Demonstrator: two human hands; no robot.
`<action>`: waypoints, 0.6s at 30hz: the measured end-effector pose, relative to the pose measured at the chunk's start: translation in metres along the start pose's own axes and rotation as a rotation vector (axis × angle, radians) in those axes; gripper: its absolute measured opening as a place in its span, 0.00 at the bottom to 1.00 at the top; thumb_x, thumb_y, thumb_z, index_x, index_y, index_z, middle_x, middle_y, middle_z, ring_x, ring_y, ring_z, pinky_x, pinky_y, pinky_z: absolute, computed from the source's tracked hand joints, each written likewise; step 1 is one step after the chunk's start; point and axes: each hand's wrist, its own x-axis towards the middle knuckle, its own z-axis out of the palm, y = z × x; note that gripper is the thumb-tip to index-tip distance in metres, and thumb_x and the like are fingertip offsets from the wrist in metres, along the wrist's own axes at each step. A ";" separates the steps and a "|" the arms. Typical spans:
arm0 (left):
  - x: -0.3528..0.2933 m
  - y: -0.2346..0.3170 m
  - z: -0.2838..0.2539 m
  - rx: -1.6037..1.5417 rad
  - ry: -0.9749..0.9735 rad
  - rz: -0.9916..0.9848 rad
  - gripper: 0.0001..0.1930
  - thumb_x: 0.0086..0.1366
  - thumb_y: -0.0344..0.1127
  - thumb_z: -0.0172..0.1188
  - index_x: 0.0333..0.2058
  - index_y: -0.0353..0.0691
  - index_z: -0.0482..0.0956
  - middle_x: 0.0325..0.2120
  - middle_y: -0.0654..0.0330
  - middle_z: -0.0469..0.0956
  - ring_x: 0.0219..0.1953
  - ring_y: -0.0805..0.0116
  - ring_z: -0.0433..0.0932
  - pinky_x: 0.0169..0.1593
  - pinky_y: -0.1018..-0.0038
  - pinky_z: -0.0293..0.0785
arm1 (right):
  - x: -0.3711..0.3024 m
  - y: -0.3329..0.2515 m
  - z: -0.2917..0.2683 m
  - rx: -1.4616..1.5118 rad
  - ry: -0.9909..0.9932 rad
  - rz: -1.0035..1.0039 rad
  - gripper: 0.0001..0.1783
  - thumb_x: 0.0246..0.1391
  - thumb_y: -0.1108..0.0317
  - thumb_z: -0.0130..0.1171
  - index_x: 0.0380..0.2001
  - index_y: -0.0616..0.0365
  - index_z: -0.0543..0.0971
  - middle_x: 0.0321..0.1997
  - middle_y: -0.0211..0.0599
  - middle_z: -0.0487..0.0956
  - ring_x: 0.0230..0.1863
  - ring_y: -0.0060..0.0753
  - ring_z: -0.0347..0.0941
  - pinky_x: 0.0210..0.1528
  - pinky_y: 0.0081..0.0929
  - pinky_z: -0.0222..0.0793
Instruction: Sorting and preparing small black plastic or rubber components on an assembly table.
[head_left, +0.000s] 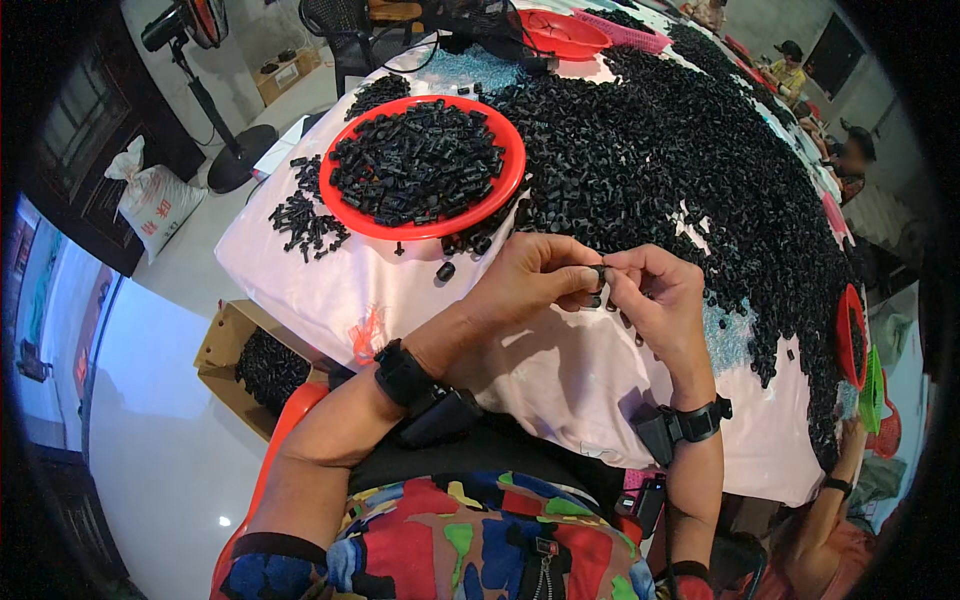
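Observation:
Over the near part of the cloth-covered table, my two hands meet fingertip to fingertip. Thumb and index finger of my left hand (535, 275) pinch a small black plastic part (599, 271). My right hand (660, 300) grips the same spot from the other side; whether it is one piece or two joined pieces, I cannot tell. Other small dark pieces show beneath the fingers. To the left of my hands, a red basin (516, 178) is heaped with short black plastic parts (415, 165). A loose black piece (445, 271) lies between the basin and my left hand.
A big heap of black parts (660, 150) spreads across the pink-white cloth (560, 385). Clear bluish pieces (728, 335) lie near its edge. A cardboard box (222, 350) of black parts stands at lower left. Co-workers sit along the right, one arm (828, 500) close by.

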 end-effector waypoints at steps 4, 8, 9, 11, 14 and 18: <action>-0.002 0.004 -0.001 -0.026 0.005 -0.055 0.10 0.69 0.35 0.63 0.45 0.37 0.84 0.34 0.66 0.84 0.34 0.80 0.79 0.41 0.80 0.76 | 0.002 0.002 -0.003 -0.103 0.001 -0.113 0.07 0.52 0.76 0.65 0.35 0.64 0.85 0.22 0.26 0.77 0.23 0.11 0.68 0.26 0.15 0.64; -0.002 0.005 -0.002 -0.041 -0.013 -0.054 0.10 0.71 0.33 0.61 0.46 0.35 0.82 0.33 0.63 0.84 0.32 0.78 0.80 0.39 0.79 0.78 | 0.002 -0.002 -0.004 -0.221 0.001 -0.245 0.07 0.51 0.76 0.66 0.36 0.63 0.86 0.22 0.28 0.77 0.23 0.13 0.69 0.26 0.16 0.64; -0.003 0.007 -0.001 -0.068 -0.016 -0.071 0.10 0.71 0.34 0.61 0.46 0.35 0.83 0.33 0.64 0.84 0.33 0.78 0.80 0.40 0.79 0.78 | 0.001 0.000 -0.005 -0.221 0.002 -0.245 0.07 0.51 0.76 0.66 0.36 0.63 0.86 0.22 0.28 0.77 0.23 0.13 0.69 0.26 0.16 0.64; -0.009 0.016 0.004 -0.076 -0.013 -0.097 0.10 0.71 0.35 0.61 0.46 0.37 0.82 0.34 0.64 0.84 0.34 0.79 0.80 0.41 0.79 0.77 | 0.000 0.003 -0.007 -0.131 -0.016 -0.163 0.07 0.52 0.76 0.65 0.36 0.64 0.85 0.22 0.27 0.78 0.24 0.12 0.70 0.27 0.16 0.65; -0.010 0.016 0.002 -0.092 -0.028 -0.121 0.10 0.70 0.36 0.62 0.46 0.39 0.82 0.34 0.65 0.84 0.35 0.80 0.80 0.42 0.80 0.77 | -0.001 -0.001 -0.006 -0.046 -0.043 -0.075 0.06 0.53 0.76 0.65 0.36 0.64 0.85 0.23 0.26 0.79 0.24 0.11 0.70 0.27 0.15 0.66; -0.006 0.009 0.002 -0.020 -0.018 -0.102 0.09 0.70 0.35 0.63 0.44 0.38 0.83 0.34 0.65 0.84 0.34 0.80 0.80 0.39 0.81 0.77 | -0.002 -0.004 -0.005 -0.017 -0.055 -0.045 0.05 0.54 0.76 0.64 0.35 0.65 0.84 0.24 0.25 0.80 0.25 0.10 0.70 0.27 0.15 0.66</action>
